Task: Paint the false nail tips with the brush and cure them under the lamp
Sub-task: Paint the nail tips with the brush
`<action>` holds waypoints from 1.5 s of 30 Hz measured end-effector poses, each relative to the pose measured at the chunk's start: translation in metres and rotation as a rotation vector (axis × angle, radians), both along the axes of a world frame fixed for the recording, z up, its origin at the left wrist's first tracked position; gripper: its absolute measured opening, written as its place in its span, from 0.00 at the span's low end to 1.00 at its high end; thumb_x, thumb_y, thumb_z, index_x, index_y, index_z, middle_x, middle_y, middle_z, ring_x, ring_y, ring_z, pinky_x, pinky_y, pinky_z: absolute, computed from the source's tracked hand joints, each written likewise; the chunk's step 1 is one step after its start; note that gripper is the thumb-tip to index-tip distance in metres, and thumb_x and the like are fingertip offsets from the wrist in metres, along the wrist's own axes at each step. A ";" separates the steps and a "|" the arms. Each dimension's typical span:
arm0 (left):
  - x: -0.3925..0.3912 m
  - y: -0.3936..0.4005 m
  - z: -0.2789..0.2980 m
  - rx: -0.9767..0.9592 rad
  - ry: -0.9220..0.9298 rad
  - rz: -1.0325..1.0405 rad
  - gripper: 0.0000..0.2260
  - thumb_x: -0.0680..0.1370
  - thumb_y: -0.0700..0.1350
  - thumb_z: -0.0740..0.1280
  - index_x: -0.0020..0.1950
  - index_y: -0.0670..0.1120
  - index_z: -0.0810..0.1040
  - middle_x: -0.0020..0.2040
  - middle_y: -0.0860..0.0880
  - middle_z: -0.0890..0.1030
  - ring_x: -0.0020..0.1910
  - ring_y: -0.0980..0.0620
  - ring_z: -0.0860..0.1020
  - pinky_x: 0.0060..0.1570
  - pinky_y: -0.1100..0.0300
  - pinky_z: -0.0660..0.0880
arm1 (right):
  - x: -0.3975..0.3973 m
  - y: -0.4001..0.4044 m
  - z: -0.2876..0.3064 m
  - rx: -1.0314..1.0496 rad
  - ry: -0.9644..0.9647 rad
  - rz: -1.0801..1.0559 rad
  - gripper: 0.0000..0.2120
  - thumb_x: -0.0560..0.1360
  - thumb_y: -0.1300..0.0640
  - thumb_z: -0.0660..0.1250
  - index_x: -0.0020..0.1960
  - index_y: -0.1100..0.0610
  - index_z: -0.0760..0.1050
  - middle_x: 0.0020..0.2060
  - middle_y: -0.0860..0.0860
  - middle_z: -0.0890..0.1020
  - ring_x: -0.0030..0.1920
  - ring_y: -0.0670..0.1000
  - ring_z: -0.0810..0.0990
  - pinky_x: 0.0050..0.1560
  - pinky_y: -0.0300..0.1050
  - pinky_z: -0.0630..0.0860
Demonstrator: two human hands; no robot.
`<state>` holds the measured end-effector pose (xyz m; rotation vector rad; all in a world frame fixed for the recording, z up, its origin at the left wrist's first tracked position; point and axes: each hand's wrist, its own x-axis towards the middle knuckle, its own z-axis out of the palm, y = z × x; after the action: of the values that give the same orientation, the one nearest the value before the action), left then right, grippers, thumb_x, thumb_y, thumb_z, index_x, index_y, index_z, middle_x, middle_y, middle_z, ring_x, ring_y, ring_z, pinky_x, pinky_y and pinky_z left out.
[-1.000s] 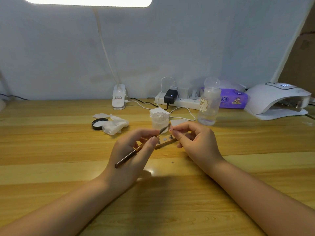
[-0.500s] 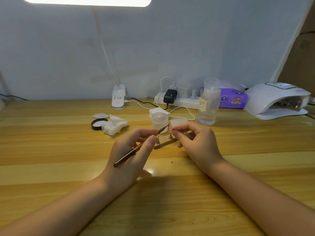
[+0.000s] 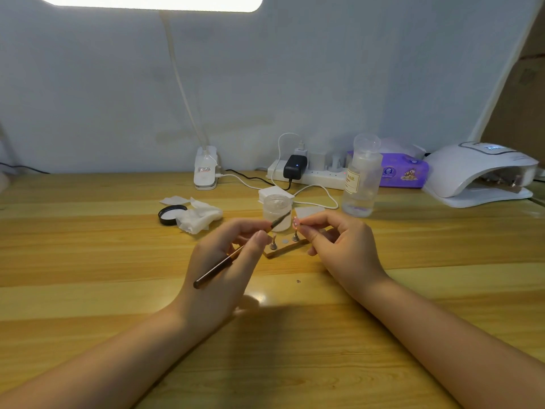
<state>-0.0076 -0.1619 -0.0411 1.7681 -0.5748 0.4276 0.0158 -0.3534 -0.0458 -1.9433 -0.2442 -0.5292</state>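
Hands unmoved, slim brush [image 3: 236,255] beside small pink nail tip [image 3: 295,222], wooden desk [image 3: 88,261]

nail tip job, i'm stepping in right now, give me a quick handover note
Left hand: holds the brush, bristles aimed at the tip.
Right hand: fingers pinch a pink nail tip on its peg.
Wooden stand sits between the hands with two more pegs; curing lamp far right.
Done: this tip looks coloured.
Left: finish painting, cure, remaining tips.
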 end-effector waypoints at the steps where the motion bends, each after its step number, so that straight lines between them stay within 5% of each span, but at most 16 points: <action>1: 0.000 0.000 0.000 0.017 -0.006 -0.007 0.09 0.77 0.47 0.65 0.55 0.50 0.81 0.45 0.56 0.84 0.48 0.55 0.82 0.46 0.64 0.76 | 0.000 0.000 0.000 0.002 0.000 0.001 0.07 0.74 0.59 0.71 0.47 0.46 0.80 0.40 0.44 0.83 0.32 0.43 0.81 0.33 0.31 0.74; 4: -0.001 0.001 0.000 0.037 -0.023 -0.024 0.08 0.76 0.48 0.67 0.52 0.50 0.83 0.44 0.54 0.85 0.47 0.55 0.82 0.43 0.70 0.72 | 0.000 -0.001 0.000 0.003 0.003 -0.001 0.07 0.74 0.59 0.71 0.46 0.47 0.80 0.39 0.45 0.84 0.31 0.43 0.81 0.33 0.31 0.74; 14: 0.001 0.001 0.000 -0.005 -0.023 0.013 0.08 0.79 0.47 0.66 0.55 0.48 0.81 0.46 0.55 0.85 0.49 0.55 0.82 0.48 0.62 0.78 | 0.001 0.000 -0.001 -0.015 0.008 -0.007 0.07 0.74 0.59 0.71 0.49 0.48 0.81 0.39 0.45 0.83 0.33 0.44 0.82 0.34 0.32 0.76; 23: -0.003 0.000 0.003 0.055 -0.057 -0.025 0.13 0.72 0.52 0.64 0.48 0.48 0.84 0.41 0.54 0.84 0.44 0.54 0.80 0.43 0.66 0.71 | 0.004 -0.002 -0.004 -0.020 -0.001 -0.035 0.05 0.74 0.59 0.71 0.48 0.50 0.82 0.37 0.45 0.84 0.31 0.43 0.81 0.33 0.31 0.74; 29: -0.001 -0.001 0.003 0.099 -0.120 0.043 0.09 0.76 0.46 0.67 0.55 0.48 0.81 0.44 0.55 0.83 0.46 0.54 0.80 0.44 0.67 0.73 | 0.003 -0.001 -0.005 -0.100 -0.019 -0.054 0.05 0.74 0.59 0.71 0.48 0.51 0.82 0.36 0.44 0.83 0.32 0.42 0.81 0.33 0.29 0.72; 39: -0.004 0.001 0.003 0.113 -0.072 -0.005 0.13 0.72 0.54 0.63 0.49 0.50 0.84 0.42 0.56 0.84 0.46 0.55 0.80 0.44 0.67 0.71 | 0.003 -0.001 -0.004 -0.168 -0.041 -0.108 0.06 0.74 0.58 0.72 0.50 0.52 0.83 0.41 0.46 0.84 0.35 0.45 0.81 0.39 0.41 0.79; 45: -0.002 -0.002 0.003 0.105 -0.117 0.036 0.11 0.76 0.50 0.64 0.55 0.49 0.82 0.45 0.56 0.83 0.47 0.55 0.80 0.44 0.67 0.73 | 0.002 -0.001 -0.004 -0.193 -0.041 -0.109 0.07 0.74 0.58 0.71 0.51 0.52 0.83 0.41 0.46 0.84 0.36 0.45 0.80 0.40 0.43 0.79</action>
<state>-0.0091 -0.1640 -0.0380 1.8645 -0.6593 0.5371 0.0178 -0.3541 -0.0494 -2.1438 -0.2231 -0.6369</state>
